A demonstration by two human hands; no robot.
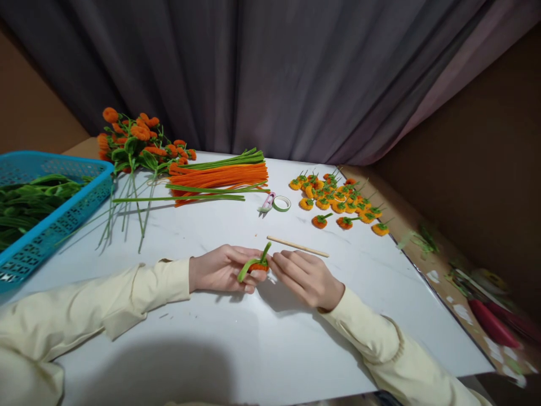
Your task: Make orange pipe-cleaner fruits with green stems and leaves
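My left hand (224,269) holds a small orange fuzzy flower head (257,267) between thumb and fingers. Two green pipe cleaner ends stick out of its top, one upright and one bent to the left. Close against the flower's right side is my right hand (308,276), its fingers curled and pinched together. A small whitish, shiny bit shows below those fingertips, too small to name. Just beyond the right hand lies a thin wooden stick (298,246) on the white table (262,349).
A blue basket (91,197) of green leaves stands left. Behind are finished orange flowers (139,132), orange pipe cleaners (220,177), a tape roll (282,203) and pink snips (267,203). Several yellow-orange flower heads (338,206) lie back right. Red-handled pliers (492,324) lie beyond the right edge.
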